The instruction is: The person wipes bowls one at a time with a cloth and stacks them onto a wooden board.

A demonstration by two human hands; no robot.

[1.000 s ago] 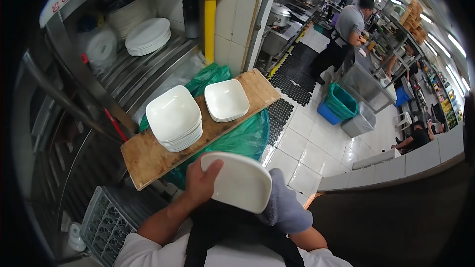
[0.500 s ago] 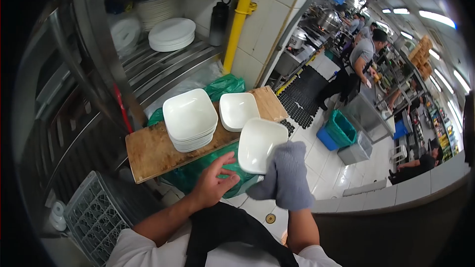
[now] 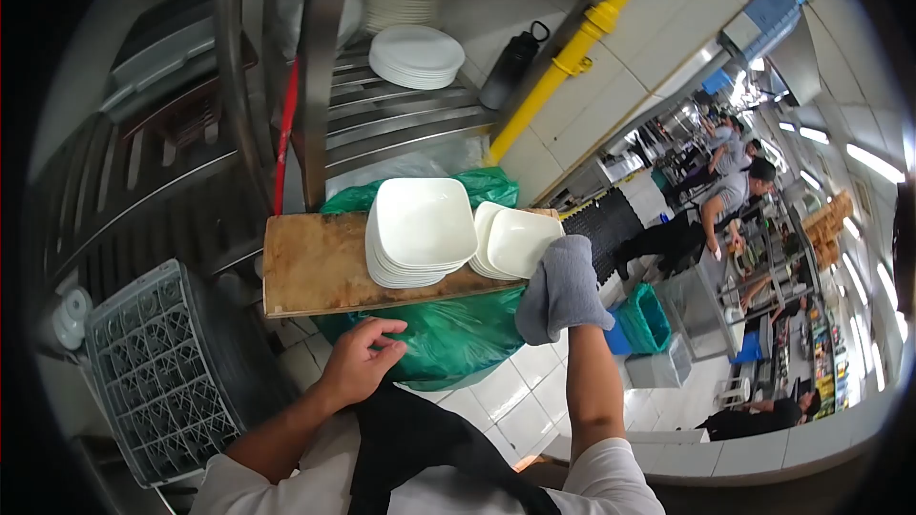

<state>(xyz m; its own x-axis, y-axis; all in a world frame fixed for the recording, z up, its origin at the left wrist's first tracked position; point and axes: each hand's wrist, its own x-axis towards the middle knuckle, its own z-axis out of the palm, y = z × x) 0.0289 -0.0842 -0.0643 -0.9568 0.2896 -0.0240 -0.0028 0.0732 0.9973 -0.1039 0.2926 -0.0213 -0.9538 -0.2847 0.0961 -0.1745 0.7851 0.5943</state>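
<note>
A grey cloth (image 3: 556, 298) covers my right hand (image 3: 561, 291), hiding the fingers. Through it I grip the right edge of a square white bowl (image 3: 524, 242), which is tilted against or just over the small bowl stack (image 3: 485, 240); contact is hard to make out. To the left stands a taller stack of larger square white bowls (image 3: 423, 221). Both stacks rest on a wooden board (image 3: 320, 267). My left hand (image 3: 365, 360) is empty in front of the board, its fingers loosely bent and apart.
Green plastic (image 3: 458, 343) hangs below the board. Round white plates (image 3: 417, 55) sit on a slatted metal shelf beside a black bottle (image 3: 513, 65) and a yellow pipe (image 3: 549, 86). A grey glass rack (image 3: 162, 377) is at left. Several people work farther off at right.
My right hand has carried the bowl up and away from me to the small stack. My left hand has drawn back from the bowl. The camera view has turned.
</note>
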